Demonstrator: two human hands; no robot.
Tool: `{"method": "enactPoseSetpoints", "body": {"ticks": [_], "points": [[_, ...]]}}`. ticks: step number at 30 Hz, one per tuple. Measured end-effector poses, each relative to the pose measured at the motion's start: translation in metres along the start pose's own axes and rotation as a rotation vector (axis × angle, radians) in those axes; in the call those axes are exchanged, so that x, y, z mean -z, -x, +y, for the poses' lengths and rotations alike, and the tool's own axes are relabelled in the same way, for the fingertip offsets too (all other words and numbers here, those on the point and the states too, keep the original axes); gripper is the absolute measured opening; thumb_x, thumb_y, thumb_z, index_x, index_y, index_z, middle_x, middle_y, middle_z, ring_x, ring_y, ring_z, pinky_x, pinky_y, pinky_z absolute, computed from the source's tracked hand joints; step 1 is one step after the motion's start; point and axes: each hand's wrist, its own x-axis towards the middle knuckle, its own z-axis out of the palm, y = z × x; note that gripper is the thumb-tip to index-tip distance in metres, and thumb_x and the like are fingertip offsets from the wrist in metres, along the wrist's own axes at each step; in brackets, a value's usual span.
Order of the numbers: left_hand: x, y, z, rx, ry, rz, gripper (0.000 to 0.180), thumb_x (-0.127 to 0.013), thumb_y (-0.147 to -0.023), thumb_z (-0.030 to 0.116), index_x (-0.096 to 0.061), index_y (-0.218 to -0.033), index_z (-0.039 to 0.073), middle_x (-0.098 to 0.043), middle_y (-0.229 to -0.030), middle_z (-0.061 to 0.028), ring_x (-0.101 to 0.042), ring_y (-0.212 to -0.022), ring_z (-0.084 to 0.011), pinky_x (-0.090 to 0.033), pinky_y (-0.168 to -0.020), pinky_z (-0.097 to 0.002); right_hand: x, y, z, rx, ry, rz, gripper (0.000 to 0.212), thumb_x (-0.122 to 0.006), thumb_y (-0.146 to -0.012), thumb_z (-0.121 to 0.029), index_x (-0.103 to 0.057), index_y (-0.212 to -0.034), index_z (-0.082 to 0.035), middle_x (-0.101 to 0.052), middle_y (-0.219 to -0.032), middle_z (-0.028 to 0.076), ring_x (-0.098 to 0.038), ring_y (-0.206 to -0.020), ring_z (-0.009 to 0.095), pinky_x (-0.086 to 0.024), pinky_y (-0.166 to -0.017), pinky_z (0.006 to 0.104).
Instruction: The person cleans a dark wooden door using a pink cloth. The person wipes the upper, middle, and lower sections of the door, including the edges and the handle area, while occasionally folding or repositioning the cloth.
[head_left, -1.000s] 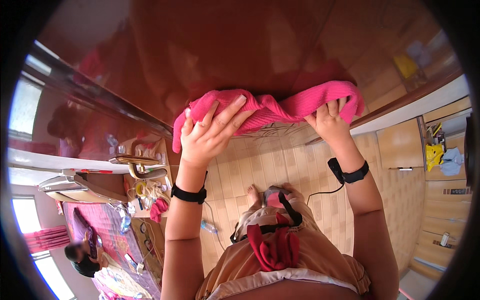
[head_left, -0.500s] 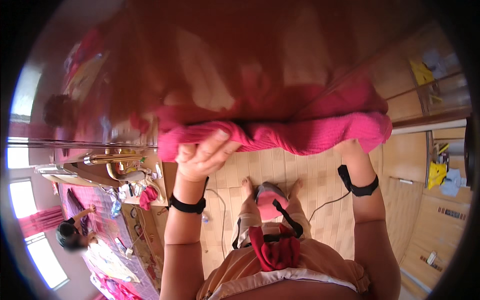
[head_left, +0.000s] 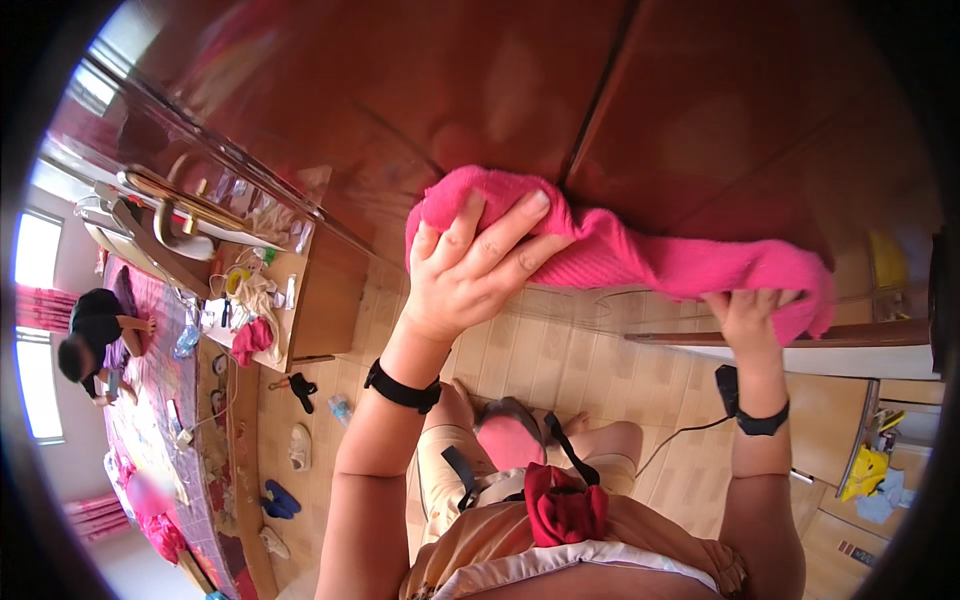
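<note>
A long pink ribbed cloth (head_left: 640, 258) lies bunched sideways against a glossy reddish-brown cabinet surface (head_left: 720, 110). My left hand (head_left: 472, 262) rests on the cloth's left part, fingers stretched and spread, pressing it to the panel. At the cloth's lower right end, my right hand (head_left: 752, 318) has its fingers curled onto the fabric; its palm side is hidden. The cloth's left part sits higher than its right end. Both wrists wear black bands, and a cable runs from the right one.
A wooden desk (head_left: 330, 290) with clutter stands left. Beyond it, another person (head_left: 95, 335) in dark clothes is on a bed (head_left: 150, 400). Shoes (head_left: 300, 447) lie on the wooden floor (head_left: 510, 350). Open shelves (head_left: 895, 455) with a yellow bag are at right.
My left hand has moved up and right, and its fingers now spread over the cloth. The cloth's right end has shifted right and down. My view has turned, showing more of desk and bed.
</note>
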Motion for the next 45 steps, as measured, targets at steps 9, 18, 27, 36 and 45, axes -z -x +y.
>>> {"method": "enactPoseSetpoints", "body": {"ticks": [9, 18, 27, 36, 45], "points": [[-0.055, 0.064, 0.039, -0.153, -0.016, 0.005, 0.037, -0.054, -0.077, 0.029, -0.062, -0.113, 0.036, -0.051, -0.130, 0.0024, -0.046, -0.117, -0.0296, -0.026, -0.102, -0.0389, -0.040, 0.093, -0.036, -0.052, 0.073, -0.120, 0.073, -0.061, -0.077, -0.050, -0.039, -0.130, -0.003, -0.028, -0.141, 0.018, -0.024, -0.126, 0.048, -0.022, -0.103, 0.0568], [-0.104, 0.121, 0.041, -0.206, -0.050, 0.163, 0.044, -0.053, -0.079, 0.036, -0.056, -0.123, 0.034, -0.046, -0.136, -0.0014, -0.040, -0.124, -0.0333, -0.012, -0.108, -0.0451, -0.105, 0.130, -0.092, -0.223, 0.126, 0.152, 0.078, -0.061, -0.074, -0.054, -0.037, -0.135, -0.011, -0.029, -0.141, 0.014, -0.028, -0.126, 0.046, -0.027, -0.102, 0.0549], [-0.109, 0.118, 0.038, -0.211, -0.043, 0.250, 0.050, -0.056, -0.075, 0.037, -0.054, -0.125, 0.030, -0.043, -0.138, -0.0005, -0.036, -0.129, -0.0294, -0.018, -0.108, -0.0438, -0.107, 0.114, -0.093, -0.238, 0.031, 0.210, 0.072, -0.061, -0.078, -0.045, -0.036, -0.137, -0.013, -0.028, -0.144, 0.013, -0.023, -0.132, 0.040, -0.023, -0.107, 0.0481], [-0.118, 0.136, 0.047, -0.229, -0.043, 0.232, 0.057, -0.059, -0.072, 0.033, -0.051, -0.128, 0.027, -0.040, -0.139, -0.0006, -0.033, -0.130, -0.0275, -0.014, -0.110, -0.0430, -0.114, 0.116, -0.112, -0.288, -0.007, 0.268, 0.072, -0.067, -0.075, -0.037, -0.037, -0.137, -0.013, -0.029, -0.144, 0.010, -0.026, -0.132, 0.036, -0.025, -0.107, 0.0462], [-0.131, 0.171, 0.050, -0.300, -0.045, 0.150, 0.056, -0.060, -0.072, 0.036, -0.051, -0.127, 0.034, -0.042, -0.137, -0.0007, -0.035, -0.128, -0.0293, -0.018, -0.108, -0.0469, -0.148, 0.161, -0.141, -0.207, -0.019, 0.126, 0.068, -0.063, -0.070, -0.056, -0.052, -0.125, -0.017, -0.037, -0.137, 0.007, -0.032, -0.128, 0.034, -0.031, -0.102, 0.0486]]}}
